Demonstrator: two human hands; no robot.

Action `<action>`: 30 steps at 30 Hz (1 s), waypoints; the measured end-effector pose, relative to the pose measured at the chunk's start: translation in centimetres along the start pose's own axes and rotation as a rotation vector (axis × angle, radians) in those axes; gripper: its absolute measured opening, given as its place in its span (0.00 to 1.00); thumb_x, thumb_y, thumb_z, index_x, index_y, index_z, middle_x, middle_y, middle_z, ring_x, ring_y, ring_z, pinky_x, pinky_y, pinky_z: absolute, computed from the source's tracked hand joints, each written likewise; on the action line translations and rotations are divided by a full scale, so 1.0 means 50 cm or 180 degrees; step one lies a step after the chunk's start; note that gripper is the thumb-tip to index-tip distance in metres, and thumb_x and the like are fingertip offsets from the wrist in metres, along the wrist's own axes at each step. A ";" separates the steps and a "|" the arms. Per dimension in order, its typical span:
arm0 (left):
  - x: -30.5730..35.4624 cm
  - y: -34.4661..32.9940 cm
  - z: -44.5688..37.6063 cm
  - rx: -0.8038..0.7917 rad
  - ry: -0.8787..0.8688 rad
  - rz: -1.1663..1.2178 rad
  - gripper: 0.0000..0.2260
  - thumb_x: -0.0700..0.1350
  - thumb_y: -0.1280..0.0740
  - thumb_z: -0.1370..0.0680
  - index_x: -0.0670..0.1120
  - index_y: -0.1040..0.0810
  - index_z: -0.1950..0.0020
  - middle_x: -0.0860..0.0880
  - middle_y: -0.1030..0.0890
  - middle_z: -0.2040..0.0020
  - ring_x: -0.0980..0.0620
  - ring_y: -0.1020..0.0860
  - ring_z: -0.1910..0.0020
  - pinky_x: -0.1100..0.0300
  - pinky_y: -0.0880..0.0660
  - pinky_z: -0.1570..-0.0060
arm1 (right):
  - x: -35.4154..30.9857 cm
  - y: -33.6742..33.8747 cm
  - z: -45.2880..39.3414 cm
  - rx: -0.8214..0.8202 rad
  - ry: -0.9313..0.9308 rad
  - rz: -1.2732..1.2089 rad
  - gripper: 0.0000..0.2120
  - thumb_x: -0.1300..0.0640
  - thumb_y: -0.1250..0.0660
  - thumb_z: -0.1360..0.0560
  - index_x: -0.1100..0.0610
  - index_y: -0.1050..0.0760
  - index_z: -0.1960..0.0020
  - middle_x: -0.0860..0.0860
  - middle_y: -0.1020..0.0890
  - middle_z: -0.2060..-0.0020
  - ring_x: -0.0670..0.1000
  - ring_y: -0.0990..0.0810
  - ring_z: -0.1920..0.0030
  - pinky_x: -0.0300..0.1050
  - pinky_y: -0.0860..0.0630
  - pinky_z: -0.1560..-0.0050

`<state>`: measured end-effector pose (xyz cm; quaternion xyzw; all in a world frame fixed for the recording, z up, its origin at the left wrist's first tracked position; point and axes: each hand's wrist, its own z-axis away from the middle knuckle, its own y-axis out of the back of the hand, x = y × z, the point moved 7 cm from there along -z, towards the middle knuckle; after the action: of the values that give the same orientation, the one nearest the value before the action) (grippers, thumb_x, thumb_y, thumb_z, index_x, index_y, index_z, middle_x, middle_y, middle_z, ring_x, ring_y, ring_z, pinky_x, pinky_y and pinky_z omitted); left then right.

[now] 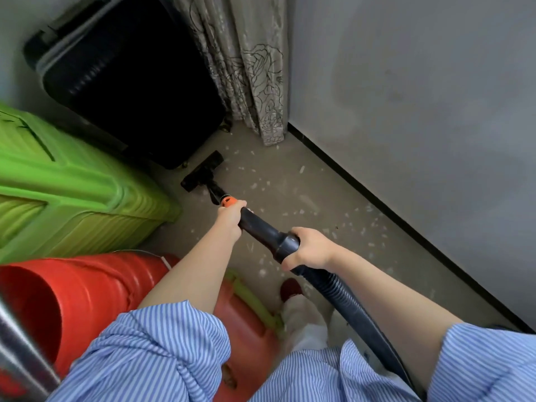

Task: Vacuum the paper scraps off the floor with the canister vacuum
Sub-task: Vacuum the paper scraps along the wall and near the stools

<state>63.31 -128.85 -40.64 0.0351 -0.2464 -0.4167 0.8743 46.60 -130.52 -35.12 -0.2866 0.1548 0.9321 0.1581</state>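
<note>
Far along the floor (290, 181), beside the black suitcase (130, 82), sits the vacuum head (203, 171), likely angled to reach the corner. Left hand (229, 217) wraps the wand (261, 227) forward for steering; right hand (309, 249) grips the hose (348, 303) cuff behind. Paper scraps (301, 169) lie scattered rightward toward the wall.

Vacuum wand (262, 227) angled down to floor, black floor head (203, 171) flat beside the black suitcase's base.
Orange collar (227, 201) above the head; ribbed hose (348, 303) trails back. White paper scraps (301, 169) scattered on grey floor (290, 198), mostly right of head.
</note>
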 end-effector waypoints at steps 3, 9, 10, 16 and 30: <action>0.002 0.017 -0.030 0.0059 0.0068 -0.0043 0.21 0.40 0.34 0.23 0.38 0.34 0.32 0.40 0.22 0.41 0.42 0.21 0.47 0.54 0.26 0.50 | -0.007 -0.009 -0.033 -0.0067 0.0053 0.0075 0.16 0.59 0.28 0.34 0.55 0.30 0.51 0.48 0.24 0.58 0.47 0.25 0.61 0.37 0.29 0.66; 0.016 0.047 -0.093 0.0173 -0.0003 0.0065 0.21 0.40 0.34 0.23 0.37 0.34 0.32 0.39 0.23 0.43 0.42 0.21 0.47 0.54 0.27 0.51 | -0.027 -0.017 -0.099 -0.0124 0.0134 0.0214 0.13 0.59 0.28 0.35 0.53 0.31 0.57 0.46 0.26 0.63 0.46 0.26 0.64 0.37 0.30 0.67; 0.020 0.049 -0.097 0.0175 -0.0010 0.0102 0.21 0.40 0.34 0.23 0.37 0.35 0.32 0.39 0.24 0.44 0.43 0.21 0.50 0.55 0.27 0.50 | -0.033 -0.018 -0.107 -0.0128 0.0172 0.0273 0.13 0.60 0.27 0.35 0.53 0.32 0.59 0.46 0.26 0.64 0.47 0.25 0.63 0.37 0.30 0.68; 0.017 0.037 -0.147 0.0153 0.0083 0.0365 0.21 0.41 0.35 0.22 0.38 0.35 0.31 0.40 0.24 0.42 0.42 0.23 0.42 0.54 0.28 0.50 | -0.048 -0.007 -0.163 -0.0176 0.0259 0.0544 0.14 0.59 0.26 0.35 0.57 0.30 0.54 0.51 0.23 0.58 0.51 0.25 0.59 0.39 0.30 0.66; -0.008 0.016 -0.195 0.0089 0.0066 0.0458 0.20 0.40 0.34 0.23 0.38 0.33 0.32 0.40 0.21 0.47 0.46 0.23 0.59 0.54 0.24 0.50 | -0.006 -0.015 -0.209 -0.0210 0.0237 0.0576 0.15 0.58 0.27 0.35 0.56 0.30 0.53 0.50 0.23 0.58 0.51 0.24 0.58 0.40 0.28 0.64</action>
<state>68.14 -129.40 -49.12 0.0338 -0.2451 -0.3488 0.9039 52.20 -133.86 -43.34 -0.3109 0.1551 0.9359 0.0579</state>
